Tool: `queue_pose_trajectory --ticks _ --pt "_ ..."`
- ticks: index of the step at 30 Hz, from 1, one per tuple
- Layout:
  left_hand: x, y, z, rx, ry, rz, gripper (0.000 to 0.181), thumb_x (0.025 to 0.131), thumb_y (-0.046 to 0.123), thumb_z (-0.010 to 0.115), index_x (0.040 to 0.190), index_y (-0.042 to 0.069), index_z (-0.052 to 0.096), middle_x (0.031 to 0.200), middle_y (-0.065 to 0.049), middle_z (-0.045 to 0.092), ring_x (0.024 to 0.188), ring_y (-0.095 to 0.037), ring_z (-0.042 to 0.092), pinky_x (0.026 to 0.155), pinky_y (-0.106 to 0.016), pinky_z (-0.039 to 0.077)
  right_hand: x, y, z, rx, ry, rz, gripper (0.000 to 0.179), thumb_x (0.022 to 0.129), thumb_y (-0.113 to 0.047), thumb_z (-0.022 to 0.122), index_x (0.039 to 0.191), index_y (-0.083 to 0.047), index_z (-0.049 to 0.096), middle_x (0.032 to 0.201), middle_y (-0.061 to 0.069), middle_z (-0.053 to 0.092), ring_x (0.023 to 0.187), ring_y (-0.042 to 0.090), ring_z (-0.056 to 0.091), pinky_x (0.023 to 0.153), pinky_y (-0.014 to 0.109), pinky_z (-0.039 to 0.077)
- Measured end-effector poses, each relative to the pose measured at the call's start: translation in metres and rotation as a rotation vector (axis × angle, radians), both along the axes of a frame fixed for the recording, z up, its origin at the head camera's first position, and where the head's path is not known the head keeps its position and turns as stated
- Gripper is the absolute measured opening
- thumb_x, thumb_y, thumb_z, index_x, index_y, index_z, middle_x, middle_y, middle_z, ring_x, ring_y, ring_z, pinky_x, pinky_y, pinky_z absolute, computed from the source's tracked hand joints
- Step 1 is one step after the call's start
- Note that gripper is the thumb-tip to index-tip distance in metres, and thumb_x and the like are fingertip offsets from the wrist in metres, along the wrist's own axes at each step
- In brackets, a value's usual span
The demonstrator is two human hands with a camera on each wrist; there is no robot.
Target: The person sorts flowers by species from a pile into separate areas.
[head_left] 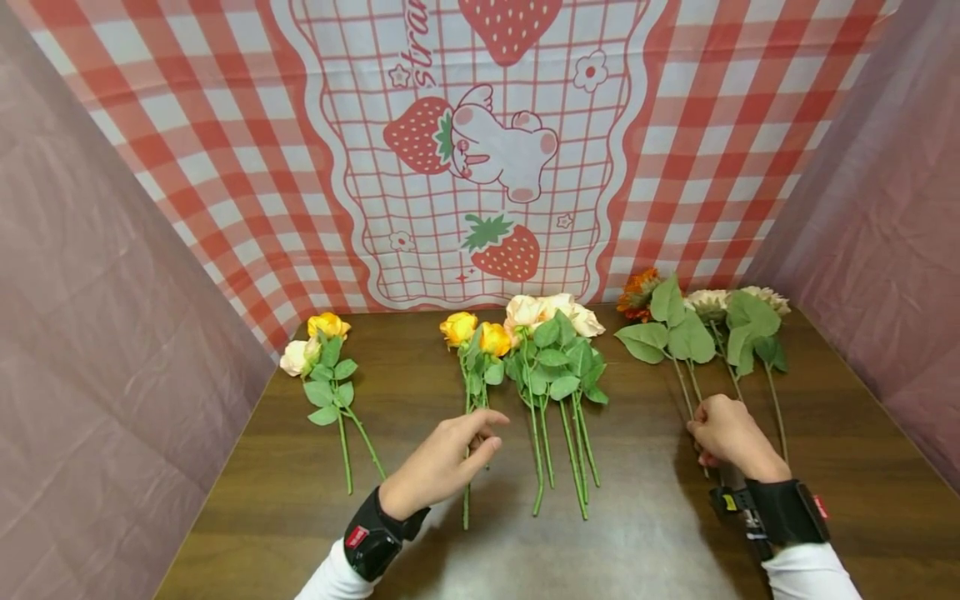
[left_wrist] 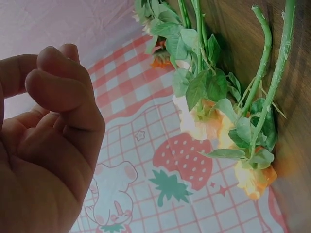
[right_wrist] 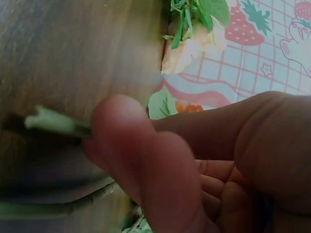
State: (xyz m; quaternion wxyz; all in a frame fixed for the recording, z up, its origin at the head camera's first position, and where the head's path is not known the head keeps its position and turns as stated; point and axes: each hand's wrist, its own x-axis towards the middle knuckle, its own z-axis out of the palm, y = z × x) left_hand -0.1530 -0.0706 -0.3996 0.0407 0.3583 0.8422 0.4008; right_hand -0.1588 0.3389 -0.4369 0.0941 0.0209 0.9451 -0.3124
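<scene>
My left hand [head_left: 450, 458] hovers over the stems of two yellow roses [head_left: 459, 327], its fingers loosely curled with nothing between them. The left wrist view shows the same hand [left_wrist: 53, 131] apart from the hanging-looking rose stems [left_wrist: 277, 73]. At the right, my right hand [head_left: 731, 433] pinches a flower stem [right_wrist: 58, 122] near its cut end, which pokes out past the fingertips. Up that way lie an orange flower [head_left: 637, 293] and broad green leaves [head_left: 690, 337]. A second stem [right_wrist: 58, 208] runs beside the hand. The palm hides part of the held stem.
Peach roses [head_left: 551, 317] lie in the middle, stems toward me. One yellow and one cream rose [head_left: 300, 357] lie at the left. Cream flowers [head_left: 708, 302] sit at the far right. A red-and-white checked cloth [head_left: 697, 167] hangs behind the wooden table [head_left: 262, 500].
</scene>
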Motion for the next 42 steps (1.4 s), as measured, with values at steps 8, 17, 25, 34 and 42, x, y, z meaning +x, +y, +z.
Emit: queue_pose_trajectory --ticks 8,17,25,34,42 --pt "0.0004 0.0005 0.0002 -0.006 0.005 -0.001 0.027 0.102 0.011 0.055 0.128 0.007 0.058 0.095 0.0 0.068 0.081 -0.005 0.061 0.071 -0.022 0.051 -0.0008 0.0009 0.0011 0.097 -0.033 -0.019 0.034 0.092 -0.008 0.049 0.058 -0.008 0.055 0.046 0.002 0.058 0.044 0.017 0.061 0.056 0.031 0.049" --pt "0.0014 0.0002 -0.0002 -0.014 0.009 -0.01 0.025 0.103 0.014 0.054 0.127 0.007 0.059 0.102 -0.004 0.069 0.086 -0.006 0.063 0.073 -0.023 0.052 0.0014 -0.0008 0.0009 0.167 -0.115 0.001 0.032 0.091 -0.016 0.051 0.06 -0.008 0.055 0.046 0.004 0.056 0.042 0.02 0.057 0.044 0.035 0.044" --pt "0.0022 0.0001 0.0013 -0.022 0.01 -0.011 0.025 0.103 0.014 0.054 0.127 0.007 0.059 0.103 -0.005 0.069 0.084 -0.006 0.062 0.073 -0.024 0.052 0.0014 -0.0027 -0.0016 0.16 -0.136 0.005 0.034 0.093 -0.018 0.05 0.062 -0.006 0.058 0.047 0.004 0.056 0.042 0.02 0.057 0.043 0.036 0.044" --pt "0.0027 -0.0013 0.0024 -0.024 0.004 -0.009 0.025 0.103 0.014 0.054 0.127 0.008 0.059 0.095 0.0 0.067 0.079 -0.004 0.059 0.07 -0.023 0.05 0.0019 -0.0008 -0.0016 0.121 -0.135 0.012 0.033 0.094 -0.018 0.048 0.065 -0.005 0.058 0.05 0.005 0.057 0.042 0.02 0.058 0.043 0.036 0.047" --pt "0.0023 -0.0014 0.0021 -0.028 0.008 -0.011 0.025 0.103 0.014 0.055 0.127 0.008 0.059 0.093 -0.001 0.067 0.078 -0.004 0.058 0.069 -0.022 0.05 0.0008 0.0005 -0.0003 0.076 -0.128 0.024 0.032 0.096 -0.018 0.051 0.068 -0.002 0.057 0.051 0.007 0.058 0.04 0.018 0.059 0.044 0.034 0.051"
